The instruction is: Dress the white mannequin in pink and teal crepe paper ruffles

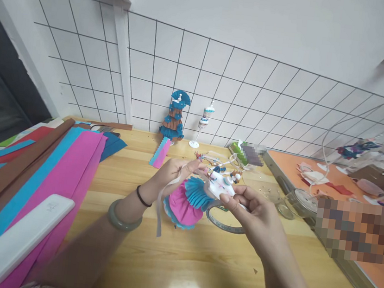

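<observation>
My right hand [256, 215] grips a small white mannequin [220, 186] with coloured marks, tilted on its side above the table. Right beside the figure spreads a ruffled paper skirt [184, 207], pink with blue pleats; whether it is fastened to the figure I cannot tell. The fingers of my left hand [176, 172] are closed on a narrow whitish strip [160, 210] that dangles down past the wrist. Just below the mannequin, a roll of tape [226, 225] lies on the wood, partly covered by my right hand.
Folded crepe paper [81, 163] and a white power bank [19, 239] cover the left side. A dressed mannequin [174, 118] and a barer one [206, 117] stand by the wall. A green packet [240, 152] lies behind. An orange table [287, 167] with clutter adjoins on the right.
</observation>
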`<move>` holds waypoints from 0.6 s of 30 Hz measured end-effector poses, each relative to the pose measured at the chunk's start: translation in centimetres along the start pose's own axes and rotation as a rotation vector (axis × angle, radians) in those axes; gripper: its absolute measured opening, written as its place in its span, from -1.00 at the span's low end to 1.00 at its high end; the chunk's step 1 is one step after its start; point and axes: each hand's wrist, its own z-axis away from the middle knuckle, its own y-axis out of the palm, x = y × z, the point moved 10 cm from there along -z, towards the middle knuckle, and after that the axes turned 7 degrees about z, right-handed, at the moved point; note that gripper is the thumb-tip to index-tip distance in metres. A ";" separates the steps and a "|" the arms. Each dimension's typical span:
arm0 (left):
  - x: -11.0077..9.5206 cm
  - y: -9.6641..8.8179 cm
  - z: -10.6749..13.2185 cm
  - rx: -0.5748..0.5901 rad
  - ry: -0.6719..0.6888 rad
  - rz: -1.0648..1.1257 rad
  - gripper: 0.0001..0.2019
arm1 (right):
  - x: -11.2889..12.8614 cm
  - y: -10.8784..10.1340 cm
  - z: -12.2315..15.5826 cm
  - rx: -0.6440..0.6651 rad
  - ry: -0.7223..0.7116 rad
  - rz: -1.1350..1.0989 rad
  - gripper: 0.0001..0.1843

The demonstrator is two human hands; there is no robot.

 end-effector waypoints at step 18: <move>-6.0 8.9 5.4 0.338 0.743 -0.890 -0.86 | 0.5 -1.4 -1.6 -0.141 -0.086 0.047 -0.53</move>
